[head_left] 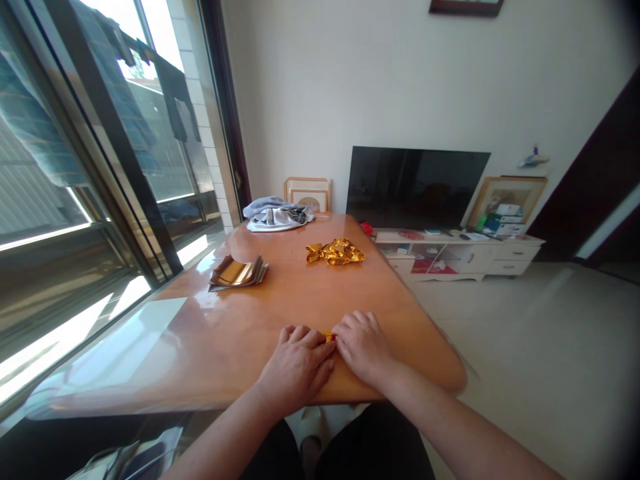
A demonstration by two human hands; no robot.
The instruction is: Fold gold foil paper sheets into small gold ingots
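Note:
My left hand (295, 367) and my right hand (363, 347) rest palm down near the front edge of an orange wooden table (220, 333). A small gold-orange folded foil piece (330, 337) sits between their fingertips, mostly hidden by them. Further up the table, a crumpled heap of gold foil (335, 252) lies beyond my hands. To its left is a stack of square gold foil sheets (237, 273), also out of reach of my fingers.
A grey cloth bundle (277, 217) lies at the table's far end. Behind the table stand a black television (415, 187) and a low white cabinet (450, 257). A glass sliding door (100, 167) runs along the table's left side.

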